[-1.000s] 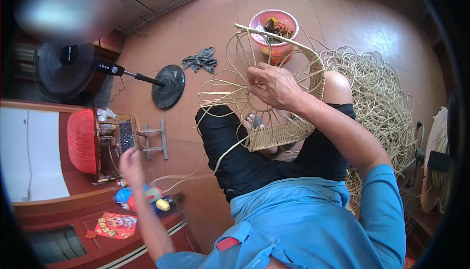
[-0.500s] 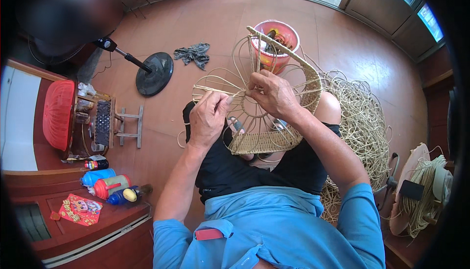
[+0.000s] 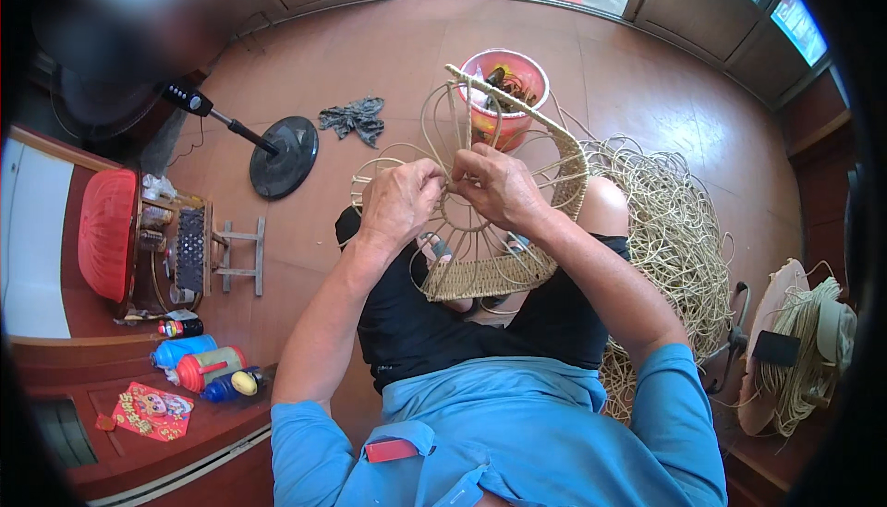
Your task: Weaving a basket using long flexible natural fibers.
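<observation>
Reddish floor (image 3: 397, 54); hands (image 3: 399, 198) (image 3: 504, 188) pinch woven frame (image 3: 490, 277)

A light-blue shirt (image 3: 527, 415) fills the lower middle of the frame, its short, loose sleeves (image 3: 682, 405) showing at lower left and lower right. A small red rectangle (image 3: 391, 451) stands out on the collar flap (image 3: 416, 432) near the bottom edge. Black shorts (image 3: 407, 331) cover the centre, leaving a rounded knee (image 3: 605, 204) bare. Greyish straps (image 3: 437, 247) mark the footwear. Both forearms (image 3: 323, 327) are uncovered.
</observation>
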### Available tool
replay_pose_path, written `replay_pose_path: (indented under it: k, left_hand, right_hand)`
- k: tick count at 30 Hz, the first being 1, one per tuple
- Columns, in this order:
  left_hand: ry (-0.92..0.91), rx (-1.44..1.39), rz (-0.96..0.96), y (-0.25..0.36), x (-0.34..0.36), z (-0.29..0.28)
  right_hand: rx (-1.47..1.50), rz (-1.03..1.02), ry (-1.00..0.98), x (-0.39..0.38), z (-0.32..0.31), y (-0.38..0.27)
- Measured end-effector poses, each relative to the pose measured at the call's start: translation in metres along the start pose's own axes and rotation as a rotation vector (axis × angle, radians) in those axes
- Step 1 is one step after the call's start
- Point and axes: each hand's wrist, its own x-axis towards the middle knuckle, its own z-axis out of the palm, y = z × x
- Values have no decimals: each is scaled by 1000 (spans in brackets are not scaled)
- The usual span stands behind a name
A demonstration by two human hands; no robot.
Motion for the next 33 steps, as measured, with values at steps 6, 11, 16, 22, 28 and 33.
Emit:
replay_pose_path:
  k: [6,11,16,22,28,33]
  left_hand:
    - [48,79,119,-1,1,3]
    - [110,245,284,-11,1,11]
    - [158,172,306,-19,2,3]
    - [124,210,229,-31,19,-38]
    - [85,316,195,-38,35,-51]
    - [344,340,306,-33,16,-38]
  right_hand:
    - [1,-34,31,0,3,4]
    - [-16,-19,22,0,3,3]
    - [-39,58,14,1,4,-5]
    - [-92,90,46,1,7,-12]
    - [-111,145,25,4,7,-16]
    - [-104,174,43,5,8,-20]
